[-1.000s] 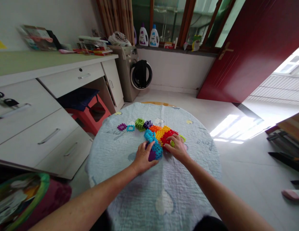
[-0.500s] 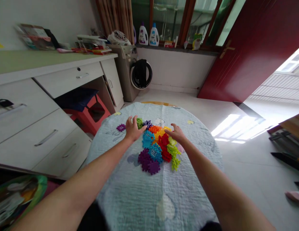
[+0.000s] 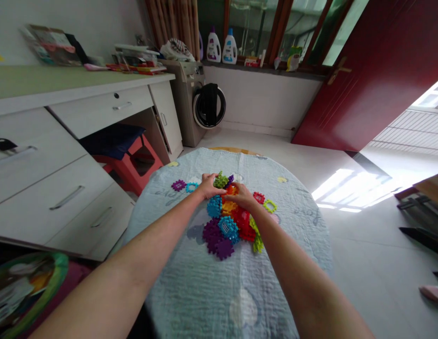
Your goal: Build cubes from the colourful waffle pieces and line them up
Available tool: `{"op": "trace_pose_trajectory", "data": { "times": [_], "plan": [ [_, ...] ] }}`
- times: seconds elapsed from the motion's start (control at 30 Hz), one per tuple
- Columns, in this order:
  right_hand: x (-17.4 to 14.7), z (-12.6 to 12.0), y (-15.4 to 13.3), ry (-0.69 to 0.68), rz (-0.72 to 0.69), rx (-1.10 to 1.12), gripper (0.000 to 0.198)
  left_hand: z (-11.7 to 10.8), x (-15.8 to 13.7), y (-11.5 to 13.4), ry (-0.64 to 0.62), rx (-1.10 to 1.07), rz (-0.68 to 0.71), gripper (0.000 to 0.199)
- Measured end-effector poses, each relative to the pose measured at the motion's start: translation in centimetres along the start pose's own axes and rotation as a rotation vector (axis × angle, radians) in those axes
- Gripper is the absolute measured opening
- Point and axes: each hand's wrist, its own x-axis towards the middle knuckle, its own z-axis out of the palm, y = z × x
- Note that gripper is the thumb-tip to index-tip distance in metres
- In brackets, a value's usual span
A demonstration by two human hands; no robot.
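Note:
My left hand (image 3: 207, 187) is at the far side of a pile of plastic gear-edged building pieces, thumb and fingers apart beside some green pieces (image 3: 220, 180). Curved over the orange pieces (image 3: 230, 207) is my right hand (image 3: 242, 197), its thumb and fingertips apart and partly hiding them. The two thumbs nearly meet. Closer to me lie blue pieces (image 3: 228, 228), purple pieces (image 3: 216, 239) and red pieces (image 3: 244, 225). Yellow-green pieces (image 3: 257, 244) show partly behind my right forearm. A dark violet piece (image 3: 230, 180) sits by the green ones.
A pale cloth (image 3: 190, 292) covers the round table. Single pieces lie apart: purple (image 3: 178, 185) and blue (image 3: 191, 187) at left, a red frame (image 3: 259, 197) and a yellow-green frame (image 3: 270, 205) at right. A red stool (image 3: 144, 160) stands at the left, near a washing machine (image 3: 187, 103).
Both hands have moved inward, towards each other, over the far part of the pile. The green pieces have shifted right. Loose blue, red and yellow-green pieces now show outside the hands.

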Motion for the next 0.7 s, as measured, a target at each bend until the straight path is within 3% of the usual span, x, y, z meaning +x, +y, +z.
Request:
{"op": "trace_pose_trajectory", "data": {
  "times": [0.13, 0.27, 0.47, 0.6, 0.7],
  "plan": [
    [-1.6, 0.5, -1.7, 0.037, -0.15, 0.058, 0.04, 0.4, -2.4, 0.4, 0.051, -0.088, 0.002, 0.051],
    [-4.9, 0.3, -4.5, 0.018, -0.338, 0.012, 0.033, -0.9, -5.8, 0.5, 0.066, -0.174, 0.028, 0.031],
    [-9.9, -1.1, -7.2, -0.244, -0.509, -0.165, 0.036, -4.4, -10.6, -1.4, -0.085, 0.03, 0.052, 0.02],
    [-12.8, -2.8, -6.5, -0.298, -0.505, -0.286, 0.04, -6.5, -11.5, -3.3, -0.264, 0.219, 0.059, 0.031],
    [-14.4, -3.8, -4.8, -0.216, -0.373, -0.333, 0.049, -7.0, -10.0, -3.4, -0.17, 0.233, 0.049, 0.057]
  ]
}}
